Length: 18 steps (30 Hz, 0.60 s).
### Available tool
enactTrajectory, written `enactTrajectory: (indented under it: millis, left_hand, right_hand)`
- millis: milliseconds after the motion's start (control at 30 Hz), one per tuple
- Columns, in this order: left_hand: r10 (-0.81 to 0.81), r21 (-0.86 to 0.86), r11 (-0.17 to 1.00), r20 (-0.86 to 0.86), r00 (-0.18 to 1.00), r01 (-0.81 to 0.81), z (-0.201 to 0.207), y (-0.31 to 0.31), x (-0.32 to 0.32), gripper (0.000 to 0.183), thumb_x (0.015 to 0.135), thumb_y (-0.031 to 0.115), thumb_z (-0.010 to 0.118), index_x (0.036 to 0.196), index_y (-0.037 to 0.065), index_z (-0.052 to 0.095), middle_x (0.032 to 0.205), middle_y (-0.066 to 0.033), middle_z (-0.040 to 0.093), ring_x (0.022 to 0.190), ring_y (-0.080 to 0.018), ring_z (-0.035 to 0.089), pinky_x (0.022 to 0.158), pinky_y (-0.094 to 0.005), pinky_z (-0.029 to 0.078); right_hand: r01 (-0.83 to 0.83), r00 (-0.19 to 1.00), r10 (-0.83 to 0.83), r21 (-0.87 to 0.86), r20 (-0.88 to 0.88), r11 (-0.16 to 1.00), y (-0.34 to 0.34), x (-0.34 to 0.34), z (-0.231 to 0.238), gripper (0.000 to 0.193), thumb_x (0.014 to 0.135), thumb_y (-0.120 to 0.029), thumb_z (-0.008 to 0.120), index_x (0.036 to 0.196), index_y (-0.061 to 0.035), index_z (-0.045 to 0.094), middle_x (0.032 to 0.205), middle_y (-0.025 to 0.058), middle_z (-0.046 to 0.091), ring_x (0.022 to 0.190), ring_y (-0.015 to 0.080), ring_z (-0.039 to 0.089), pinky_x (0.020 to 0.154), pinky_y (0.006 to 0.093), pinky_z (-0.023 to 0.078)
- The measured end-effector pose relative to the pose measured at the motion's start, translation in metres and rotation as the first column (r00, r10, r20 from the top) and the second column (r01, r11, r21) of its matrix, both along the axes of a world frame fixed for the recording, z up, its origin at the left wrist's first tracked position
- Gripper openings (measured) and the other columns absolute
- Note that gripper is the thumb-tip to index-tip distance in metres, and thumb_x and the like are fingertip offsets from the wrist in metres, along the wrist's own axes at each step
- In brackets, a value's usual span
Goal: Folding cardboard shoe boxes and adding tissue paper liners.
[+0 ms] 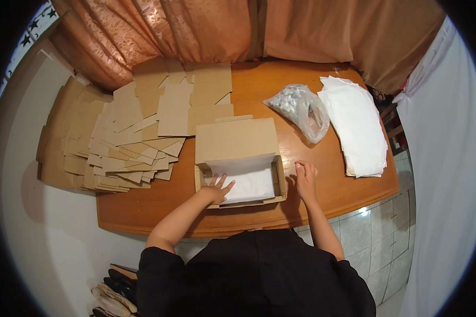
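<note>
An open brown cardboard box (281, 182) stands near the table's front edge, its lid (237, 138) raised at the back. White paper (254, 182) lines the inside and rises along the back wall. My left hand (217, 190) reaches over the box's front left corner, fingers spread flat on the paper. Just right of the box, my right hand (306, 177) is held with its fingers curled together. Whatever it might hold is too small or hidden to make out.
Flat cardboard pieces (127, 140) lie overlapping in stacks across the table's left side. A clear plastic bag (301, 111) with greyish contents sits behind my right hand. Stacked white paper sheets (357, 129) lie at the right. Orange-brown curtains (206, 31) hang along the table's (169, 211) back edge.
</note>
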<state>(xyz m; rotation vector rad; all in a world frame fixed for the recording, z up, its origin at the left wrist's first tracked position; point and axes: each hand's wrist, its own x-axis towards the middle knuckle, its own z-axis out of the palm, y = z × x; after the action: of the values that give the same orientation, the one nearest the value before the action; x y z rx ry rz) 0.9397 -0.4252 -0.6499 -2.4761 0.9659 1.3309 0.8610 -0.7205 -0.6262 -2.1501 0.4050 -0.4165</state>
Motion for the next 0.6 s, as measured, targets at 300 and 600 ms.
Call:
enactTrajectory:
  millis: [300,600]
  left_hand:
    - [0.324,-0.15,0.89,-0.458,0.828,-0.431,0.031,-0.005,0.013,0.087,0.088,0.07,0.013,0.119,0.002,0.059,0.117,-0.0154,0.06,0.112,-0.0292,0.053,0.1,-0.0353,0.036]
    - [0.436,-0.403,0.727,-0.353,0.828,-0.555,0.077,-0.012,0.019,0.059,0.094,0.055,0.033,0.103,0.008,0.066,0.102,-0.0142,0.065,0.095,-0.0308,0.059,0.085,-0.0371,0.044]
  right_hand:
    - [-0.052,0.998,0.051,0.052,0.023,0.997,-0.025,0.042,-0.01,0.024,0.091,-0.026,0.051,0.101,-0.0062,0.061,0.105,0.0128,0.056,0.103,0.0286,0.044,0.092,0.0386,0.033]
    - [0.071,0.981,-0.044,-0.14,0.187,0.988,-0.108,0.137,-0.015,0.02,0.08,-0.021,0.059,0.095,-0.0079,0.062,0.099,0.0111,0.06,0.1,0.0301,0.051,0.091,0.0433,0.034]
